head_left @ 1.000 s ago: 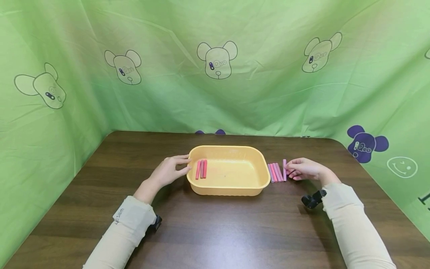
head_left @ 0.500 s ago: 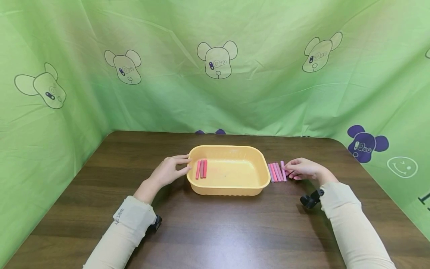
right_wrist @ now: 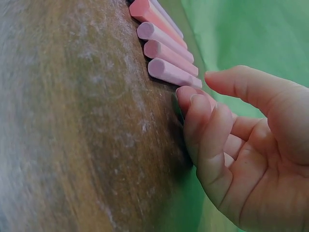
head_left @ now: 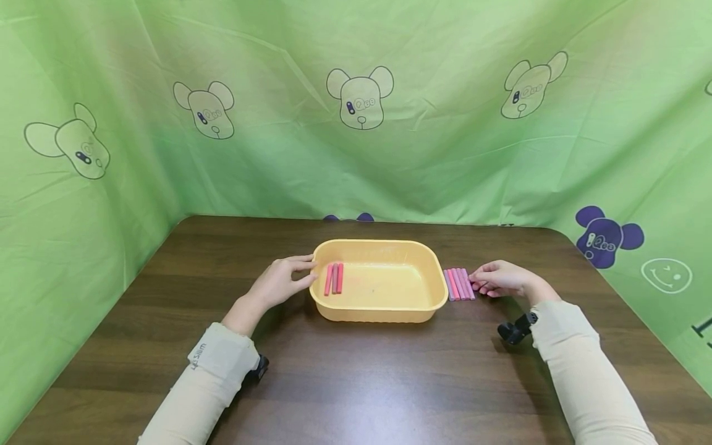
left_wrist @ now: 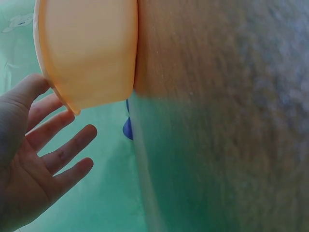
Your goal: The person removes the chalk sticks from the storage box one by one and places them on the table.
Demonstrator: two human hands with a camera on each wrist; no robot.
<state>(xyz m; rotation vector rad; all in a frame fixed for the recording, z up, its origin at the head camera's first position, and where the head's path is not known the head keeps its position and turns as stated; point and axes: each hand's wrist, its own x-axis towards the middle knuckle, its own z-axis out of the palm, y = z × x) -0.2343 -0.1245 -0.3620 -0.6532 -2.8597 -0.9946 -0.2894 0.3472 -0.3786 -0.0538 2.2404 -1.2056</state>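
A yellow plastic tub point(head_left: 378, 316) stands mid-table with three pink and reddish chalk sticks point(head_left: 334, 279) lying inside at its left end. My left hand point(head_left: 283, 281) touches the tub's left rim with thumb and fingertips; the other fingers spread loosely below it in the left wrist view. Against the tub's right side lies a row of several pink and purple chalk sticks point(head_left: 459, 284), side by side. My right hand point(head_left: 503, 279) is at the row's right end, its fingertips right at the outermost purple chalk stick point(right_wrist: 166, 71). Its fingers are bent, and the thumb is apart from them.
Dark wooden table point(head_left: 356, 383) lies under everything. A green cloth point(head_left: 267, 154) with printed bear heads hangs behind and along both sides. A black wrist camera point(head_left: 517, 329) sits under the right wrist.
The outermost purple chalk stick has moved left, from apart and slightly tilted to lying flush along the row. The right hand shifted slightly left with it; the left hand stayed at the rim.
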